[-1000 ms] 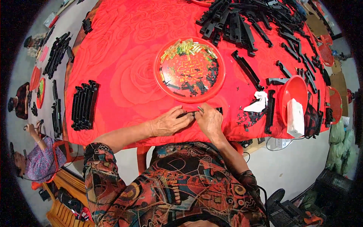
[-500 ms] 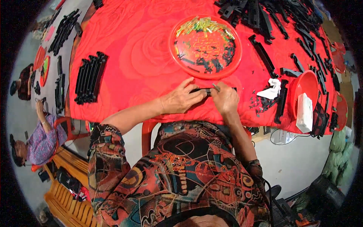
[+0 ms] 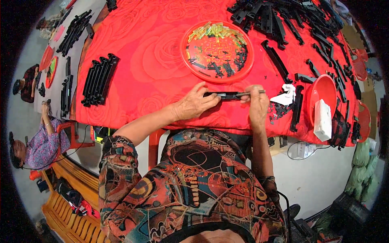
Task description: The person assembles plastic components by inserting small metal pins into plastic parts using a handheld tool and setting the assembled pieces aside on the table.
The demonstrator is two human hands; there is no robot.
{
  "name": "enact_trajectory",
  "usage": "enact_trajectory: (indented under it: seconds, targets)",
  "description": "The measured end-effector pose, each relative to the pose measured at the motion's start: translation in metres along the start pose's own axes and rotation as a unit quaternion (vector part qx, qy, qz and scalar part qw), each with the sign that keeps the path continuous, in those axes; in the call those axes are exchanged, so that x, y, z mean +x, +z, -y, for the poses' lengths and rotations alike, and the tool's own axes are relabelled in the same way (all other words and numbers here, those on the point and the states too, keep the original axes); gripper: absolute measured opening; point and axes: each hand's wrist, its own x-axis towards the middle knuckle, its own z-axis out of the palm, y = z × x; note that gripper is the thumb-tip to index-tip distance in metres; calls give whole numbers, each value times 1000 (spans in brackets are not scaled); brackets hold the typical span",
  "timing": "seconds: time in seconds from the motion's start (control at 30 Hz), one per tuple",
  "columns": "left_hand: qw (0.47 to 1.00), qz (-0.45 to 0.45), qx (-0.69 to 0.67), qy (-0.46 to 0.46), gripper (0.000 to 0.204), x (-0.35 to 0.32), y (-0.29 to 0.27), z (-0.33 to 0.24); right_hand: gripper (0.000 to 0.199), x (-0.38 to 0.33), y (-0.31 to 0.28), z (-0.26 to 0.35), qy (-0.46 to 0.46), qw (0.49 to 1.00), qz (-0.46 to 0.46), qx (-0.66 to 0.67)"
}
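My left hand [image 3: 196,102] grips one end of a long black plastic bar [image 3: 227,96], which lies crosswise in front of me. My right hand [image 3: 258,104] is closed around a slim grey metal tool [image 3: 261,92], whose inner end lies over the bar's right part. The tool's exact kind cannot be made out. Just beyond my hands is a round red tray [image 3: 216,80] with small clear yellowish pieces [image 3: 214,30] along its far side and small black bits [image 3: 229,69] on its near and right sides.
Finished-looking black bars [image 3: 99,79] stand in a row at left. A large heap of black bars [image 3: 263,20] fills the far right. Crumpled white tissue [image 3: 285,95], black scraps [image 3: 278,111], a red bowl [image 3: 324,87] and a white block-shaped pack [image 3: 323,120] are at right. Another person [image 3: 44,141] sits at left.
My right hand has shifted right along the bar, and the metal tool now points sideways, uncovering more of the bar. My left hand keeps its hold.
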Motion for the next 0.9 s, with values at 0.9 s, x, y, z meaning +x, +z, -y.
enact_trajectory:
  seconds: [0.9]
  targets:
    - [981, -132, -4, -139, 30, 10, 15, -29, 8, -4, 19, -42, -18, 989, -9, 147]
